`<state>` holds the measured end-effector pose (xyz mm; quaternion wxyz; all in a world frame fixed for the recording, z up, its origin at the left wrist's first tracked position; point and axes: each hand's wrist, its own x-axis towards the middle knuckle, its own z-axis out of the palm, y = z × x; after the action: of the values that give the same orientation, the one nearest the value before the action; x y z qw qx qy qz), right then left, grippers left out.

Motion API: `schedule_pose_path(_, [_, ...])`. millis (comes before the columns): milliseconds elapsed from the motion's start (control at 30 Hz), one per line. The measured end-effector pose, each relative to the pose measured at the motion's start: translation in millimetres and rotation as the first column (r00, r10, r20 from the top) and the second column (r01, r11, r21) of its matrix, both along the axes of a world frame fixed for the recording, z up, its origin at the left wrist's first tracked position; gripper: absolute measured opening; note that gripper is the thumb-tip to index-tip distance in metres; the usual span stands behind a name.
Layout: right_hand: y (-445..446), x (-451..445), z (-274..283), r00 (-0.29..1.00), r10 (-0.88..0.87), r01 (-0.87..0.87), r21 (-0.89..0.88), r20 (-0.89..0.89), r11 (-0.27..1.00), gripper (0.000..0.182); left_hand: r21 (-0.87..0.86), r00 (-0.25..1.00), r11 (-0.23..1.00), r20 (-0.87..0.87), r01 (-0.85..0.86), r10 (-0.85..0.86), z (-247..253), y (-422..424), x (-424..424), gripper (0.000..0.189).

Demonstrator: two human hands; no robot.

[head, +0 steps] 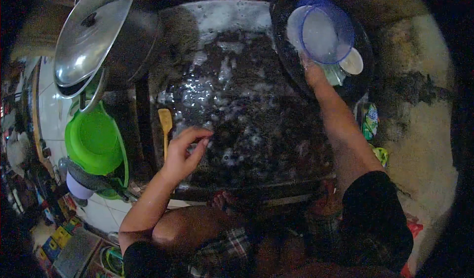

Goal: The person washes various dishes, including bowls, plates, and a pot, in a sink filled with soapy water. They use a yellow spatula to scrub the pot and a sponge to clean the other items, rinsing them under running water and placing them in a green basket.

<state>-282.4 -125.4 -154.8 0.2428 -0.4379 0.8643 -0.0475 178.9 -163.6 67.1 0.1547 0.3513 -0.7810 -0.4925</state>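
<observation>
My right hand (311, 70) reaches into a round dark basin (287, 68) at the upper right, beside a whitish bowl or plate (294, 27). Its fingers are largely hidden, so I cannot tell whether it grips anything. A translucent blue-rimmed plastic bowl (322, 35) and a small white cup (352, 62) lie in the basin too. My left hand (186, 150) hovers over the near left of a wet, soapy dark floor (237, 111), with fingers curled and a gap to the thumb; nothing shows between them. Close beside it lies a wooden spatula (166, 122).
A large shiny metal lid or pan (96, 37) leans at the upper left. Below it are green plastic basins or plates (94, 141) and a dark-handled pan (87, 176). A green detergent packet (370, 122) stands right of my right forearm. White tiles (52, 115) lie left.
</observation>
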Motion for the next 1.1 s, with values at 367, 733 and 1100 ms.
schedule_pose_path(367, [11,-33,2,0.859,0.343,-0.211,0.347,-0.380,0.914,0.044,0.058,0.999,0.998,0.002,-0.034,0.034,-12,10,25,0.014])
schedule_pose_path(733, [5,-17,39,0.846,0.388,-0.326,0.220,-0.365,0.919,0.052,0.167,0.999,0.985,0.019,-0.046,0.044,-18,14,25,0.015])
schedule_pose_path(1100, [24,36,141,0.904,0.367,-0.388,-0.061,-0.221,0.919,0.048,0.201,0.999,0.979,-0.024,-0.028,0.033,-20,13,6,0.015])
